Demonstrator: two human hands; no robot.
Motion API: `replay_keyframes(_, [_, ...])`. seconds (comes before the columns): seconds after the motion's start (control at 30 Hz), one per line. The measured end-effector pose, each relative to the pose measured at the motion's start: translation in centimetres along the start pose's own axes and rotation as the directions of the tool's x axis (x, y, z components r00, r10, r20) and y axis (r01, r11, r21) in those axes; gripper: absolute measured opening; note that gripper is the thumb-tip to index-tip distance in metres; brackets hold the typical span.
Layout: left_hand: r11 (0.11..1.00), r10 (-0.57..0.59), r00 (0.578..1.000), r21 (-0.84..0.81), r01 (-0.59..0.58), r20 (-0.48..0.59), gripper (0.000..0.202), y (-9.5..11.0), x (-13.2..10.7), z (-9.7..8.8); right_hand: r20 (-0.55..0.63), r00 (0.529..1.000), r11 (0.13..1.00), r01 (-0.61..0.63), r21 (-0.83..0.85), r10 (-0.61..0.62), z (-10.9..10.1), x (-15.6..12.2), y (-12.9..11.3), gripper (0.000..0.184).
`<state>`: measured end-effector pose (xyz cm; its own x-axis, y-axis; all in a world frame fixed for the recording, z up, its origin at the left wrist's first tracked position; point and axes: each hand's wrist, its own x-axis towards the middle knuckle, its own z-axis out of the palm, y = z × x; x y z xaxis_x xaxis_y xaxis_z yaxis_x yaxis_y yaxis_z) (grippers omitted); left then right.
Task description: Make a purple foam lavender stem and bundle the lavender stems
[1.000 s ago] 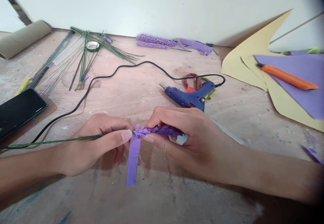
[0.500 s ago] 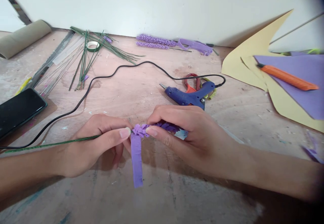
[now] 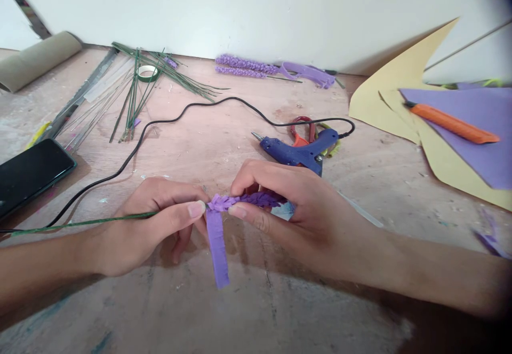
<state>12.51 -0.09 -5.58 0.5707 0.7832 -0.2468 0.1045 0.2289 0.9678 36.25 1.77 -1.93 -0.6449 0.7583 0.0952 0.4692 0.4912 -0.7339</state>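
Purple strip (image 3: 218, 250), fringed along one edge, hangs from the wound end of the spike (image 3: 260, 199), off the tabletop (image 3: 180, 316), nearer the person than the glue gun (image 3: 294, 152) and left of it. Left hand (image 3: 154, 223): grip pinching the green stem (image 3: 100, 220) right beside the strip. Right hand (image 3: 312, 220), just in front of the glue gun: grip pinching the spike, thumb below, fingertips above.

Change: a second ago the tail hung leaning left at its foot; now the foot leans right and looks a touch shorter. The newest turn, tufty then, lies flatter. Right knuckles sit slightly higher. Reads as winding in progress, turn laid but tail still unwound; judged partway. Glue gun hasn't moved, nor have the two spikes (image 3: 248, 66) beyond it to the left.
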Motion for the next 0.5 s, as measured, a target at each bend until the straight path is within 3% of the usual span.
replay_keyframes(0.3, [0.999,0.027,1.0,0.024,-0.027,0.011,0.037,0.02,0.15,-0.08,-0.005,1.0,1.0,0.003,0.018,-0.003,0.48,-0.11,-0.05,0.007])
replay_keyframes(0.5, [1.0,-0.007,1.0,-0.029,0.007,-0.015,0.031,0.38,-0.02,0.29,-0.04,0.994,0.993,0.104,-0.059,-0.106,0.83,-0.29,0.22,0.01])
